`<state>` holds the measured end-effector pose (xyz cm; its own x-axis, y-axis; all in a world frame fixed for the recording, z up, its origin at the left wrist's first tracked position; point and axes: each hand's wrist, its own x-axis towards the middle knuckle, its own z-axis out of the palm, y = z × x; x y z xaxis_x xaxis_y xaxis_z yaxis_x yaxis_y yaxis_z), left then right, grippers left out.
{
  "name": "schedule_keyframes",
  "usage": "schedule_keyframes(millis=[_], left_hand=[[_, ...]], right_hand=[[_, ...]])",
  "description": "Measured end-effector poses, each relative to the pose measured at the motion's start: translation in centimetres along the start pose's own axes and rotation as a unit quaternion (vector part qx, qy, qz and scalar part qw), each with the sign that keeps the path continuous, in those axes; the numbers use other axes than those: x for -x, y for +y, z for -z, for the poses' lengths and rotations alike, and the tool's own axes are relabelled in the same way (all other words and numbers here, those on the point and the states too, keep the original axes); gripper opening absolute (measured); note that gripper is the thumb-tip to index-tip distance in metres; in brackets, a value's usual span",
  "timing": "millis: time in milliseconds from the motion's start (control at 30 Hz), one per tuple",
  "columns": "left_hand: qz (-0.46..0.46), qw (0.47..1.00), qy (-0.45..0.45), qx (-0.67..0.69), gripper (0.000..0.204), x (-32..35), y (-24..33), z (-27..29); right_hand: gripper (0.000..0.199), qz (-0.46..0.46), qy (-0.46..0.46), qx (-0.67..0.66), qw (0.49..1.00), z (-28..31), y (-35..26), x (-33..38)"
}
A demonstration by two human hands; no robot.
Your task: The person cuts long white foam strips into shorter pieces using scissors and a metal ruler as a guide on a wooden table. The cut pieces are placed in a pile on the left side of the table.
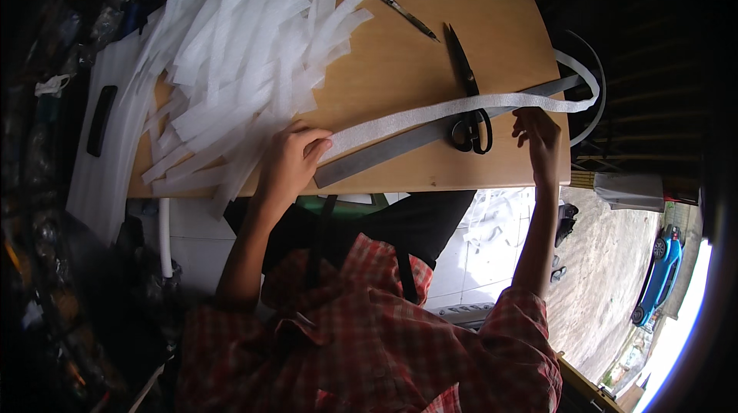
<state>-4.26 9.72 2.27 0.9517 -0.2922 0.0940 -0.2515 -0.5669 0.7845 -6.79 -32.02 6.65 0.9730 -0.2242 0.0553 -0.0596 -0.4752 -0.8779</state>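
Note:
A long white foam strip (415, 120) stretches across the front of the wooden table and loops past its right edge. At the strip's left end, my left hand (288, 161) is closed, thumb and forefinger pinching it. My right hand (540, 140) is at the right side of the table, fingers curled, its upper fingers against the strip where it bends. Under the strip lies a grey metal ruler (369, 164), slanting up to the right. Black-handled scissors (463, 67) lie partly beneath the strip, blades pointing away from me.
A large heap of cut white foam strips (246, 36) covers the left of the wooden table (500, 9). A utility knife (407, 16) lies near the scissors. White scraps (500, 217) are on the tiled floor. A blue car (659, 276) stands outside at right.

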Motion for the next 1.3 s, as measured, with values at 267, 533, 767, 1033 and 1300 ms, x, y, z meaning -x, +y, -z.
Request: schedule_keyframes(millis=[267, 533, 767, 1033, 1300], left_hand=[[-0.040, 0.999, -0.010, -0.005, 0.018, 0.8, -0.4, 0.7], [-0.252, 0.966, -0.007, -0.062, 0.022, -3.5, 6.2, -4.3], [-0.292, 0.956, -0.011, -0.020, 0.025, -7.1, 4.1, -10.6], [-0.274, 0.961, -0.011, 0.016, 0.023, -6.8, 3.6, -10.7], [-0.260, 0.965, -0.003, 0.013, 0.022, -6.6, 4.2, -10.0]], right_hand=[[0.007, 0.121, 0.067, 0.219, 0.966, -7.5, -1.5, 2.2], [0.033, 0.013, 0.056, 0.334, 0.941, -9.3, -0.8, 3.6], [0.035, -0.095, -0.049, 0.304, 0.947, -6.8, -2.2, 2.2], [0.044, -0.137, -0.224, -0.044, 0.964, -2.2, 0.9, 6.5], [0.086, -0.193, -0.268, -0.082, 0.940, 0.2, -1.0, 11.7]])
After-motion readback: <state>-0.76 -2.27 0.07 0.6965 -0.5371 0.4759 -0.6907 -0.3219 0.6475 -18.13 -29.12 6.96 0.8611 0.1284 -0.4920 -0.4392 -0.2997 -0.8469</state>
